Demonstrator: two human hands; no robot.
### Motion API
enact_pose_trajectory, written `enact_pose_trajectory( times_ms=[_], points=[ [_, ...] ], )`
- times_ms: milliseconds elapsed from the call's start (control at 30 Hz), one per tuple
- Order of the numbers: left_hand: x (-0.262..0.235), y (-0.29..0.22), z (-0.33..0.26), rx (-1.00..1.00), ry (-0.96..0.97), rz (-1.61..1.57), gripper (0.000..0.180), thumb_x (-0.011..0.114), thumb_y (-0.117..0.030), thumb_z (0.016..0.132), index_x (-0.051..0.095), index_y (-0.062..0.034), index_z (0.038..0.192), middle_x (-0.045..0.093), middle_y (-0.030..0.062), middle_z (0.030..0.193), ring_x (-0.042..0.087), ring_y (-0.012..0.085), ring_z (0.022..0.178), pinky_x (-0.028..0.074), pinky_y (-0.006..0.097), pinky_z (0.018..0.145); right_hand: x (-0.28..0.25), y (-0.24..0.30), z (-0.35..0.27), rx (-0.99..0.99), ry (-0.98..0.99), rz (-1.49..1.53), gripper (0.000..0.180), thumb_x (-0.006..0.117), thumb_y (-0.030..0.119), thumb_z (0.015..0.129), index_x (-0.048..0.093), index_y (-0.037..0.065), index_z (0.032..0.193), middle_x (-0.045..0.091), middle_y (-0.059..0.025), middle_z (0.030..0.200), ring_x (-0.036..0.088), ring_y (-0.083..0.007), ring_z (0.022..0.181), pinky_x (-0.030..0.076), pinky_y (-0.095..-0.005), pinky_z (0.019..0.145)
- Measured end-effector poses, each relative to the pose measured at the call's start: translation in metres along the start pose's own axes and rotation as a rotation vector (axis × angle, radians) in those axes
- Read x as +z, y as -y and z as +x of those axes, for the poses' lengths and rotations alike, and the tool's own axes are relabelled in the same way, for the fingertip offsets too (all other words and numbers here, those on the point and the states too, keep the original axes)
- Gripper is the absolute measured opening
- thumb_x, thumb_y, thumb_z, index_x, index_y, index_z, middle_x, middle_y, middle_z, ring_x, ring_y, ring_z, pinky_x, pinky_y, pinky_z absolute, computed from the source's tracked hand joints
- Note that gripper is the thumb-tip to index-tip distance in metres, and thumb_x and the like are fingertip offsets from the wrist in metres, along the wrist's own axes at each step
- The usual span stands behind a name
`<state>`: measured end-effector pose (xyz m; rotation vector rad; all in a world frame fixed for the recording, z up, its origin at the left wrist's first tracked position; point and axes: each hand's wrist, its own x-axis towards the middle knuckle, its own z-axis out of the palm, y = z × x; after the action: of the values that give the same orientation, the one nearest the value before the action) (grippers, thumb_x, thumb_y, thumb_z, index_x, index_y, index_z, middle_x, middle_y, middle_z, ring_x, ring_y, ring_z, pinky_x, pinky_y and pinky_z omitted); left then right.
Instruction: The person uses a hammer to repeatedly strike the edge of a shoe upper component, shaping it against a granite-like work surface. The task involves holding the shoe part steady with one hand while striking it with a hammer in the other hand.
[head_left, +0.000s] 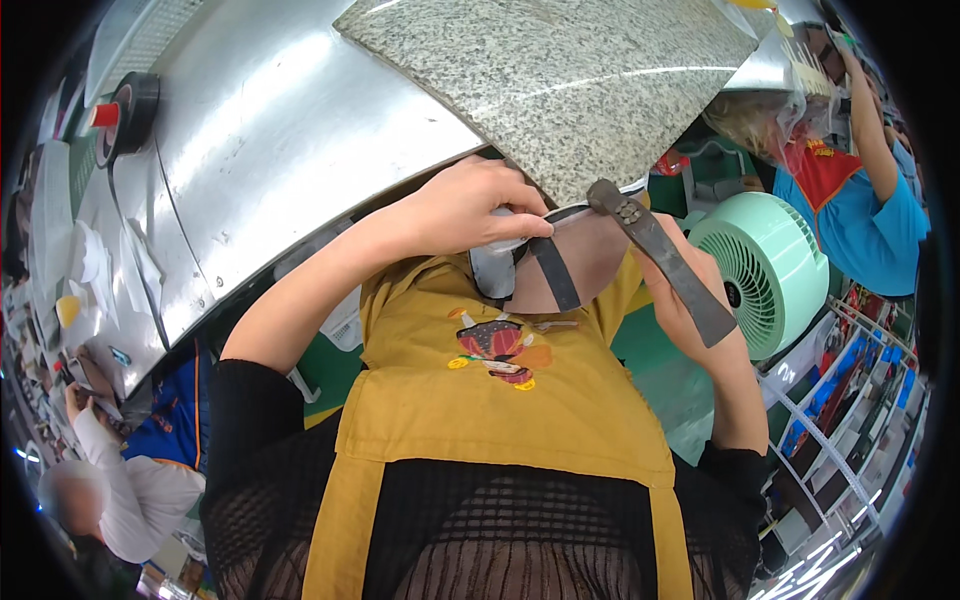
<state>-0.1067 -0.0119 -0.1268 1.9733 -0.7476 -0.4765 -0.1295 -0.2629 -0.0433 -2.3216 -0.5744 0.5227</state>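
Note:
My left hand is closed, thumb and fingers pinching the upper edge of a brownish-pink leather-like piece. A black strip runs down this piece from my thumb tip. Beside it, under the left fingers, is a grey-white shiny part whose kind I cannot make out. My right hand is curled behind a dark metal hammer with a round face and a flat, flared end. Its handle is hidden, and so are most of the right fingertips. The piece lies over my lap, against the mustard apron.
A speckled stone slab lies on the metal table, its corner close to my hands. A tape roll stands at the left. A mint-green fan and a rack are at right. Two people work nearby.

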Motion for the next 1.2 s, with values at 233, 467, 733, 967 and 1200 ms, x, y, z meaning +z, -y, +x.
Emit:
enact_pose_trajectory(
  times_ms=[233,467,733,967,1200],
  points=[
    [0.007,-0.005,0.0,-0.079,-0.03,-0.053,0.018,0.063,-0.022,0.085,0.065,-0.0054,0.092,0.063,0.0086,0.085,0.057,0.0251,0.082,0.044,0.034,0.078,0.001,-0.005,0.0,-0.039,-0.033,0.043,0.024,0.055,0.003,0.086,0.05,0.002,0.109,0.055,-0.0157,0.079,0.054,-0.0316,0.069,0.044,-0.0348,0.059],
    [0.016,-0.024,-0.001,-0.103,-0.234,0.16,0.012,0.063,-0.025,0.085,0.066,-0.0131,0.087,0.061,-0.0041,0.07,0.054,0.0145,0.072,0.037,0.032,0.086,-0.005,-0.011,-0.005,0.027,-0.048,0.231,0.025,0.056,0.004,0.086,0.051,0.001,0.111,0.06,-0.0182,0.086,0.06,-0.037,0.076,0.048,-0.034,0.066],
    [0.026,-0.046,0.019,-0.092,-0.34,0.39,0.004,0.065,-0.017,0.08,0.063,-0.0127,0.08,0.057,-0.0032,0.068,0.053,0.0152,0.068,0.038,0.03,0.072,-0.02,-0.009,-0.008,0.094,-0.128,0.331,0.012,0.043,0.009,0.095,0.049,-0.001,0.096,0.043,-0.0018,0.07,0.036,-0.0095,0.063,0.033,-0.0236,0.058],
    [0.038,-0.041,0.022,0.028,-0.499,0.579,0.011,0.068,-0.013,0.074,0.064,-0.0156,0.085,0.055,-0.004,0.076,0.049,0.0166,0.063,0.036,0.029,0.063,-0.022,-0.014,0.001,0.001,-0.02,0.097,0.031,0.057,0.004,0.084,0.05,0.003,0.114,0.06,-0.0178,0.094,0.06,-0.0377,0.083,0.049,-0.0368,0.067],
    [0.037,-0.031,0.022,0.19,-0.476,0.618,0.017,0.065,-0.011,0.069,0.062,-0.0138,0.086,0.049,-0.0034,0.074,0.052,0.0129,0.069,0.036,0.028,0.064,-0.018,-0.014,0.004,-0.018,-0.047,0.11,0.018,0.052,0.004,0.088,0.05,0.0,0.105,0.05,-0.0133,0.074,0.046,-0.0254,0.064,0.041,-0.0308,0.06]
  ],
)
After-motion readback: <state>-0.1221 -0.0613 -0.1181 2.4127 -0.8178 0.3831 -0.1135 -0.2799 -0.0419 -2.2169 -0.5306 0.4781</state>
